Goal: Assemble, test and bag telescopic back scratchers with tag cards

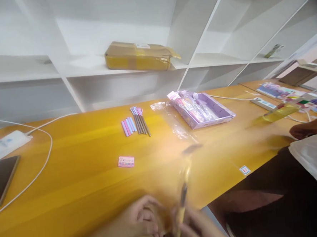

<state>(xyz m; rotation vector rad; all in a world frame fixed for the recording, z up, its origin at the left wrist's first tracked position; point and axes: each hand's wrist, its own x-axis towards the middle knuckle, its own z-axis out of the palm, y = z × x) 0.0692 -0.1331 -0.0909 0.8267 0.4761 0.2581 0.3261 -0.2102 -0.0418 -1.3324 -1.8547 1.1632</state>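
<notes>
My right hand [198,225] is closed round a slim pen-like stick [184,193], yellow with a dark band, pointing up and away. Motion blurs the stick, and its exact kind does not show. A dark smear [192,148] lies beyond its upper end. To the left, my left hand [147,219] is half curled with its index finger and thumb apart, and I see nothing in it. Farther off on the table lie several metal sticks with striped curled tops [141,123], several pink and blue tubes [128,126] and a small pink card [126,161].
A purple tray [215,120] holds plastic-wrapped packs, with clear wrappers [179,129] beside it. At left are a phone [3,179] and white cable [49,153]. A taped parcel [140,57] sits on the shelf. Another person's hand [300,129] is at right.
</notes>
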